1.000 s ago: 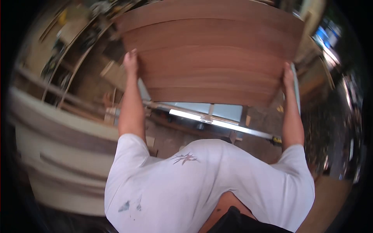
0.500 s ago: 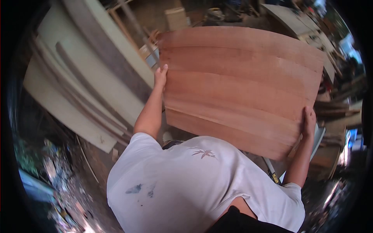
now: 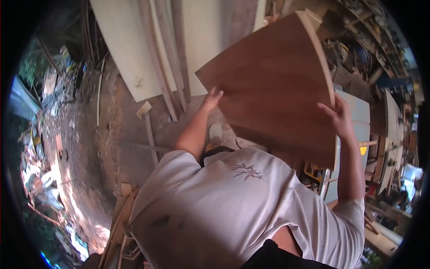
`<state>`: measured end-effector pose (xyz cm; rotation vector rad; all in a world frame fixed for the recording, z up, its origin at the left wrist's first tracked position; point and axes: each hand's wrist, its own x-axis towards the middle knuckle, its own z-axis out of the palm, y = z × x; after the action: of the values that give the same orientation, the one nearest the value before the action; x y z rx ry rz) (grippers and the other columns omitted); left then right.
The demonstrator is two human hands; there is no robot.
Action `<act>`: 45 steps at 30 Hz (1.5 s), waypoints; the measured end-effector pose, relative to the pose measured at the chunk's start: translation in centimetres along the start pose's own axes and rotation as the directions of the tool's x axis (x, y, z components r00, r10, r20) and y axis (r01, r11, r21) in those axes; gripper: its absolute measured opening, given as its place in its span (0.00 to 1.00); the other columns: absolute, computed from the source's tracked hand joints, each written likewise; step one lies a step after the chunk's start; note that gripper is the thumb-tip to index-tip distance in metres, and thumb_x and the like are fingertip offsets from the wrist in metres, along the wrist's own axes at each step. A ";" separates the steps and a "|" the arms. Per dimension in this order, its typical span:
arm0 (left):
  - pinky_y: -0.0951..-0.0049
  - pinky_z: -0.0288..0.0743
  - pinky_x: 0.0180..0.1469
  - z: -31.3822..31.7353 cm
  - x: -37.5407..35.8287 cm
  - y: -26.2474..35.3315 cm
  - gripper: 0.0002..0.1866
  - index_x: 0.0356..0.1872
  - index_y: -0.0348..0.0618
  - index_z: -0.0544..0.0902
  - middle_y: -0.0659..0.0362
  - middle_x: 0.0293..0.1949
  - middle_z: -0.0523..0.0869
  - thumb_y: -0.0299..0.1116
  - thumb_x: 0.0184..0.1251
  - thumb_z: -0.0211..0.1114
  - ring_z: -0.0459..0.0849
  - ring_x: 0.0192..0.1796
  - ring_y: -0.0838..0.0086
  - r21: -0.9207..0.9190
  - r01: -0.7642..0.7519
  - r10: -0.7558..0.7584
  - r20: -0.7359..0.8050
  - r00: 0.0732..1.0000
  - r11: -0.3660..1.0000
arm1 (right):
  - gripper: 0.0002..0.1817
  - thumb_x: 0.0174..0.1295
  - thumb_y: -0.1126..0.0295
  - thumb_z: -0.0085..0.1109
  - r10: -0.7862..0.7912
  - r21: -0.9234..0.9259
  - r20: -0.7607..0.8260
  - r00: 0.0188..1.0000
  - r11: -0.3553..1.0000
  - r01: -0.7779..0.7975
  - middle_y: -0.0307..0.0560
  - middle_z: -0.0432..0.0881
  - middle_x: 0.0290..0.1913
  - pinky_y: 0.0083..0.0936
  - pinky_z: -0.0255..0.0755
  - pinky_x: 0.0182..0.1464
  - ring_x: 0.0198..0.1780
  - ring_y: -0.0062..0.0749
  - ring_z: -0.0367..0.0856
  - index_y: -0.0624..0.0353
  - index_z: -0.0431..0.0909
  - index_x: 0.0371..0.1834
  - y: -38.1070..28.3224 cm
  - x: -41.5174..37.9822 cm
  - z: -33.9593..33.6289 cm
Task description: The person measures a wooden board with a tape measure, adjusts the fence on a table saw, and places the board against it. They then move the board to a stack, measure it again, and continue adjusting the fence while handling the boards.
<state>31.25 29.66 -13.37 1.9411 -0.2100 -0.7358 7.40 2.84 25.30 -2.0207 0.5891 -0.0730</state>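
A wide reddish-brown wooden panel (image 3: 273,85) is held up in front of my body, tilted so that its pale right edge shows. My left hand (image 3: 213,96) grips the panel's lower left edge, thumb on the near face. At the right edge, my right hand (image 3: 337,115) is wrapped over the rim, with its thumb on the near face and the other fingers partly hidden behind. Below the panel, a yellow-and-black tool (image 3: 313,172) is partly covered by it.
Large pale boards (image 3: 118,45) and long narrow planks (image 3: 156,49) lean at upper left. A grey-blue tabletop (image 3: 356,110) stands at right, beyond my right forearm. Wood scraps lie at lower left near a wooden frame (image 3: 123,224). Debris (image 3: 49,179) covers the ground at far left.
The panel has turned from facing me broadly to a steeper tilt, its right edge now showing. My view has swung left, bringing more floor and the leaning boards into sight. Both hands still hold it.
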 end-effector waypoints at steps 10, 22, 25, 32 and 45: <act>0.56 0.67 0.63 -13.3 -22.1 -26.9 0.29 0.60 0.41 0.74 0.43 0.57 0.77 0.50 0.65 0.62 0.75 0.59 0.51 0.153 0.375 -0.340 -0.214 0.916 0.914 | 0.20 0.56 0.64 0.63 0.045 -0.548 0.475 0.879 0.796 0.256 0.57 0.83 0.43 0.36 0.71 0.51 0.47 0.50 0.80 0.58 0.77 0.52 5.0 21.3 22.5; 0.74 0.74 0.44 -13.7 -32.6 -22.0 0.26 0.62 0.40 0.73 0.57 0.45 0.83 0.44 0.69 0.60 0.80 0.42 0.77 -0.219 0.713 -0.744 -0.135 0.654 0.666 | 0.19 0.52 0.69 0.60 -0.077 -0.471 0.686 0.724 0.712 0.521 0.59 0.82 0.40 0.44 0.72 0.49 0.46 0.55 0.79 0.55 0.77 0.49 18.8 34.9 30.2; 0.74 0.74 0.44 -12.2 -28.5 -16.5 0.24 0.61 0.41 0.73 0.58 0.41 0.83 0.43 0.69 0.60 0.80 0.42 0.76 -0.307 0.644 -0.709 -0.192 0.679 0.700 | 0.16 0.52 0.71 0.57 -0.060 -0.464 0.701 0.711 0.719 0.518 0.58 0.82 0.40 0.45 0.72 0.49 0.45 0.55 0.79 0.55 0.78 0.46 20.4 37.8 30.9; 0.71 0.74 0.50 -9.1 -24.5 -12.1 0.22 0.59 0.42 0.76 0.55 0.42 0.84 0.40 0.68 0.62 0.81 0.44 0.72 -0.081 0.725 -0.728 -0.131 0.673 0.684 | 0.13 0.55 0.70 0.55 -0.131 -0.352 0.732 0.668 0.767 0.537 0.58 0.82 0.39 0.46 0.72 0.48 0.45 0.55 0.80 0.56 0.76 0.44 21.6 42.0 32.6; 0.71 0.72 0.54 -9.6 -8.5 -1.5 0.22 0.60 0.41 0.74 0.54 0.45 0.84 0.40 0.70 0.59 0.80 0.50 0.71 -0.014 0.488 -0.487 -0.094 0.868 0.873 | 0.27 0.49 0.70 0.59 0.197 -0.466 0.763 0.616 0.828 0.312 0.57 0.82 0.45 0.42 0.73 0.52 0.49 0.53 0.80 0.52 0.75 0.57 31.5 33.2 16.4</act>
<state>29.75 41.39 -8.33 2.0547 0.3554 -0.9643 29.52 -10.63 -15.87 -2.3409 -0.0778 1.0507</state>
